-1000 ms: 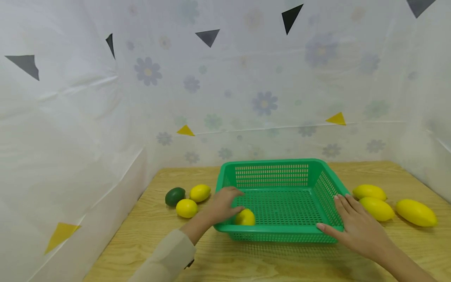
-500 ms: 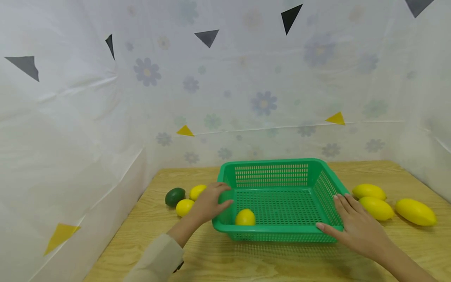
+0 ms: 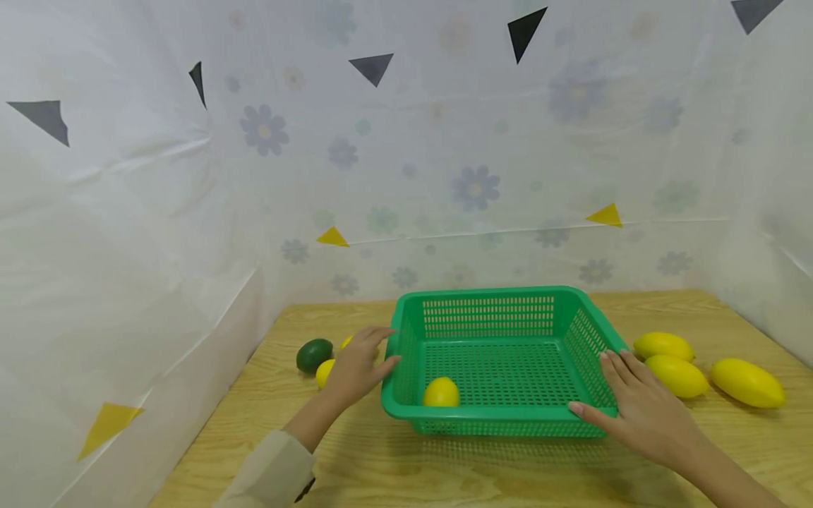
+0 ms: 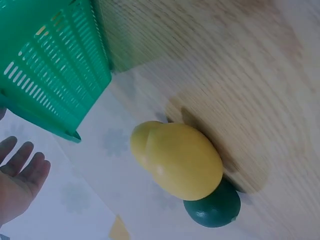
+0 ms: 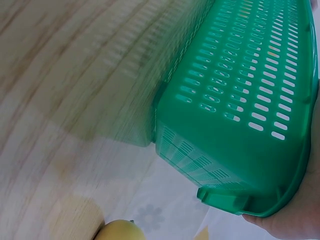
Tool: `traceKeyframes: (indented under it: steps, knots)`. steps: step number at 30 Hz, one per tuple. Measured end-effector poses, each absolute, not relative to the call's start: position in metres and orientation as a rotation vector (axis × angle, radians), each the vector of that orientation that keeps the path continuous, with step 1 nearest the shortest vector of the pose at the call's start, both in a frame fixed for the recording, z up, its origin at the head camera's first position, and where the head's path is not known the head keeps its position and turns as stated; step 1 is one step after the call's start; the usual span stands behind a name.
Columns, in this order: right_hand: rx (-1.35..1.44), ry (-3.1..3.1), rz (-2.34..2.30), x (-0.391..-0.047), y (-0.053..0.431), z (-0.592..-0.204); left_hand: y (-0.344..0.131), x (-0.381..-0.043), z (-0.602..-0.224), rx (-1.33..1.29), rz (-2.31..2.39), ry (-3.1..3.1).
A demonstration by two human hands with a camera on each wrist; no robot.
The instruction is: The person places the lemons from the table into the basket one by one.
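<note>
- Table (image 3: 476, 473): we see it bearing the basket, our landmark, and the fruit.
- Basket (image 3: 502, 414): green, upright, a long side facing us.
- Right hand (image 3: 654, 416): at the basket's near right corner, straight fingers along its side, thumb on the front rim, gripping no fruit.
- Left hand (image 3: 354, 363): loosely spread, holding nothing, beside the basket's left rim; we cannot tell whether they touch.
- Three large yellow fruits (image 3: 748, 383): right of the basket, long axes mostly sideways, nearer the right hand.
- Two lemons (image 4: 185, 162): left of the basket. We judge this relation decisive: the left hand is nearer, but its fingertips point basketward, away from them; the front lemon's long axis appears slanted.
- Green fruit (image 3: 314, 355): farther left of the basket.
- Single lemon (image 3: 441, 392): inside the basket, near left corner.
</note>
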State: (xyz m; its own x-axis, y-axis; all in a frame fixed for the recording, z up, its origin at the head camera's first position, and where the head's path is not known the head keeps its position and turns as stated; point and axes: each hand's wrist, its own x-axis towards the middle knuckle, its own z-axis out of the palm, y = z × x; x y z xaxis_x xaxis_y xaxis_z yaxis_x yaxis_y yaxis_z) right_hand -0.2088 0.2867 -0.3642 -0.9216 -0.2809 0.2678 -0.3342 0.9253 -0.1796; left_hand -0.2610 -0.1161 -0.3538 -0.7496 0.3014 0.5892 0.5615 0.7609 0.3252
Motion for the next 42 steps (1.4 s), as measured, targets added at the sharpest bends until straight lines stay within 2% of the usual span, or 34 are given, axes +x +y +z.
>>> traceKeyframes:
  steps: [19, 31, 42]
  knots:
    - [0.464, -2.837, 0.321, -0.208, 0.287, -0.364, -0.137, -0.261, -0.371, -0.6, -0.615, -2.342]
    - [0.462, -2.836, 0.318, -0.207, 0.286, -0.364, -0.157, -0.262, -0.38, -0.438, -0.567, -2.561]
    - [0.464, -2.828, 0.317, -0.208, 0.287, -0.365, -0.172, -0.269, -0.385, -0.396, -0.531, -2.654]
